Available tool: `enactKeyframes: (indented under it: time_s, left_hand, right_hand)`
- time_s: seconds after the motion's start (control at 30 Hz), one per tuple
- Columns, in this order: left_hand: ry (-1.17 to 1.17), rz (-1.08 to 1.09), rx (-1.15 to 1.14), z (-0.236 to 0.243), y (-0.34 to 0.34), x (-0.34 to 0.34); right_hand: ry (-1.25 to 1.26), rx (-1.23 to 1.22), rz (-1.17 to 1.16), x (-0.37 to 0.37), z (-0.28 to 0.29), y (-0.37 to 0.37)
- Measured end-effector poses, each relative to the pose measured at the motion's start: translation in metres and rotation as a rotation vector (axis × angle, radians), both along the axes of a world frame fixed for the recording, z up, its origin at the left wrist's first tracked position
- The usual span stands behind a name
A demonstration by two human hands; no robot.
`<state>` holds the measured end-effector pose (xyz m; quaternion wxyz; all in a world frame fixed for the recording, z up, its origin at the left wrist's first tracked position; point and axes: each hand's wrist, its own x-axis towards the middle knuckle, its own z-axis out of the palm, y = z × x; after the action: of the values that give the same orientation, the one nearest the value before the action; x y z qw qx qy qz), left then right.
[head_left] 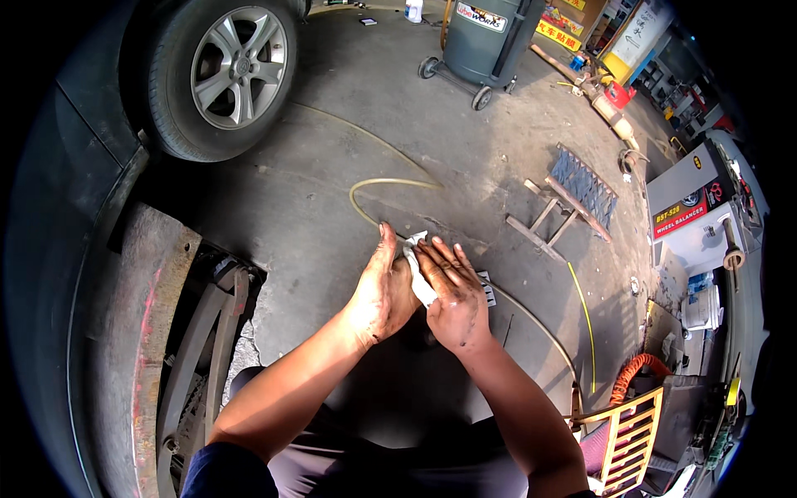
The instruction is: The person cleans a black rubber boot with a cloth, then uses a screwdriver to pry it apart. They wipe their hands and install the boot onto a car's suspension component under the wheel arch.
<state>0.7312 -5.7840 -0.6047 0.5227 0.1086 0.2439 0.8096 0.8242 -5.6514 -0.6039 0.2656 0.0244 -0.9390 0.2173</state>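
Note:
My two hands meet in front of me, above the floor, with a crumpled white tissue (pixel 421 282) between them. My left hand (pixel 384 292) is open, its thumb stretched up and its palm turned toward the tissue; its other fingers are mostly hidden. Across the tissue lie the fingers of my right hand (pixel 452 295), which presses it against the left palm. Dark grime marks the fingers and the back of the right hand. Beyond the hands, a thin hose (pixel 390 181) loops over the floor.
A car wheel (pixel 241 66) stands at the upper left, above a lift platform (pixel 158 332) with metal arms. Farther off is a wheeled dark green tank (pixel 486 41). To the right are a low stool (pixel 577 195), a wheel balancer (pixel 693 199) and a wooden slatted chair (pixel 631 440).

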Motion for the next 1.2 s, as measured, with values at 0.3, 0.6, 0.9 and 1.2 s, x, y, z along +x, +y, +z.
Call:
enactKeyframes:
  time_s: [0.3, 0.6, 0.9, 1.2]
  left_hand:
    - [0.188, 0.048, -0.109, 0.012, -0.014, -0.015]
    - [0.103, 0.097, -0.075, 0.009, -0.004, -0.007]
    - [0.176, 0.19, -0.129, -0.002, -0.004, -0.025]
    - [0.55, 0.616, -0.211, 0.01, 0.007, -0.016]
  right_hand:
    - [-0.043, -0.067, -0.195, 0.009, 0.001, 0.042]
    - [-0.047, -0.13, -0.125, 0.004, -0.013, -0.011]
    - [0.079, -0.484, 0.051, 0.015, 0.005, -0.06]
    - [-0.183, -1.237, 0.038, 0.034, 0.004, -0.068]
